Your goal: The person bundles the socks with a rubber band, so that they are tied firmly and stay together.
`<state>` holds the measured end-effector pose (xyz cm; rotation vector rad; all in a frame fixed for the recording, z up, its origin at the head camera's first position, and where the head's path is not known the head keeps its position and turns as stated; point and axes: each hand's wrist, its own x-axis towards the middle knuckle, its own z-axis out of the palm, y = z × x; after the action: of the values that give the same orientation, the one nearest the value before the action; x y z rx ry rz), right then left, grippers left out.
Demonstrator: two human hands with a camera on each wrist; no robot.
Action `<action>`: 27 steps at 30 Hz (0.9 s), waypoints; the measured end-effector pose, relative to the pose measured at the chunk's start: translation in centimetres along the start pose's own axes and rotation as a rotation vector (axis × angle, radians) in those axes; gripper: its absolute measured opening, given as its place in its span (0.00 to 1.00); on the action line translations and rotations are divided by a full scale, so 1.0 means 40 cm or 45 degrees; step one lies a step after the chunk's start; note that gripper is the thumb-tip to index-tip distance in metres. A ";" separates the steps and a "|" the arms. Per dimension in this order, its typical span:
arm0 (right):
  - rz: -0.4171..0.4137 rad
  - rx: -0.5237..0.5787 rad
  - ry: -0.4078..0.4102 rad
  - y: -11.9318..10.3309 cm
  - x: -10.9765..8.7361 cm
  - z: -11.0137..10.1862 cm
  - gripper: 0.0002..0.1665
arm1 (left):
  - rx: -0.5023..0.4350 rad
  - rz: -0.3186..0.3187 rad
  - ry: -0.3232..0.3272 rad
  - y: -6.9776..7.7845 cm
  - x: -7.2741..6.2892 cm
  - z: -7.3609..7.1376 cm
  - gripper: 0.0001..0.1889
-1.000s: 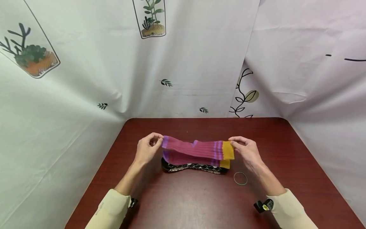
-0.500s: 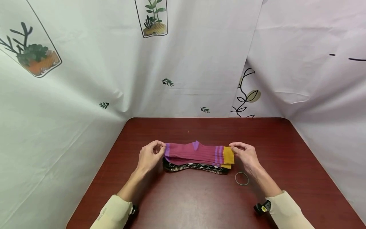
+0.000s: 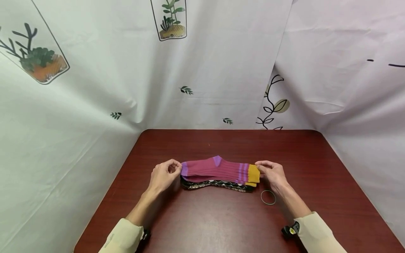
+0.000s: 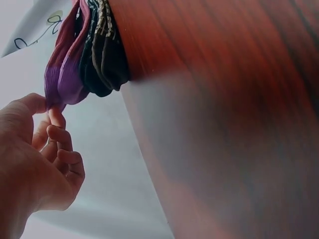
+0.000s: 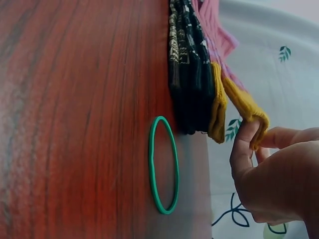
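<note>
A pink-purple sock (image 3: pixel 202 168) with a mustard cuff lies along the top of a small stack of socks. My left hand (image 3: pixel 164 175) pinches its purple toe between thumb and forefinger. At the other end my right hand (image 3: pixel 273 174) pinches the mustard cuff (image 5: pixel 244 102). Under it is a matching sock, whose mustard cuff (image 5: pixel 218 107) shows in the right wrist view. Black patterned socks (image 3: pixel 218 185) form the bottom of the stack, their toes (image 4: pixel 102 64) visible in the left wrist view. A green rubber band (image 5: pixel 152 172) lies on the table near the right hand.
The dark red wooden table (image 3: pixel 202 218) carries the sock stack near its middle. White printed fabric (image 3: pixel 221 63) hangs behind the table and along both sides.
Both hands have lowered the top pink sock onto the matching one, closing the gap between them. Its heel now lies flatter. The rubber band stays in place on the table.
</note>
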<state>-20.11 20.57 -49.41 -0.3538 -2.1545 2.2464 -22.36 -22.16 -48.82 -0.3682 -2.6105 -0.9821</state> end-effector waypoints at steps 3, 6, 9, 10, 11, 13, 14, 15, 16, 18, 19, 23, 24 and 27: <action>0.002 0.034 -0.021 0.006 0.003 -0.003 0.08 | 0.008 -0.010 -0.019 0.000 -0.001 -0.008 0.04; 0.004 0.051 -0.025 0.008 0.005 -0.005 0.08 | 0.015 -0.015 -0.031 0.000 -0.001 -0.013 0.02; 0.005 0.064 -0.035 0.007 0.005 -0.008 0.09 | 0.020 -0.021 -0.043 0.000 -0.001 -0.015 0.02; 0.011 0.067 -0.029 0.007 0.005 -0.009 0.09 | 0.024 -0.022 -0.047 -0.001 0.000 -0.016 0.02; 0.012 0.073 -0.034 0.005 0.005 -0.010 0.09 | 0.022 -0.022 -0.051 -0.001 0.000 -0.017 0.02; 0.016 0.084 -0.043 0.002 0.004 -0.011 0.09 | 0.018 -0.023 -0.052 0.000 0.000 -0.018 0.02; 0.017 0.088 -0.050 0.000 0.003 -0.011 0.09 | 0.017 -0.023 -0.050 0.000 0.000 -0.019 0.02; 0.016 0.093 -0.054 -0.002 0.003 -0.012 0.09 | 0.014 -0.022 -0.047 0.001 0.001 -0.021 0.02; 0.014 0.096 -0.058 -0.003 0.003 -0.013 0.10 | 0.012 -0.023 -0.045 0.002 0.001 -0.022 0.02; 0.012 0.102 -0.063 -0.005 0.002 -0.015 0.10 | 0.009 -0.020 -0.043 0.003 0.002 -0.024 0.02; 0.011 0.106 -0.066 -0.006 0.001 -0.015 0.09 | 0.010 -0.019 -0.044 0.003 0.002 -0.024 0.02; 0.031 0.118 -0.085 0.000 -0.001 -0.017 0.08 | 0.011 -0.024 -0.059 0.000 0.000 -0.022 0.02; 0.037 0.116 -0.093 0.003 -0.001 -0.017 0.08 | 0.012 -0.028 -0.065 -0.001 -0.001 -0.021 0.02; 0.053 0.103 -0.106 0.011 -0.001 -0.016 0.08 | 0.007 -0.035 -0.084 -0.004 -0.005 -0.017 0.02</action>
<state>-19.89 21.19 -49.85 -0.3111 -2.1055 2.4037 -22.11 -22.76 -48.53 -0.3704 -2.6840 -0.9873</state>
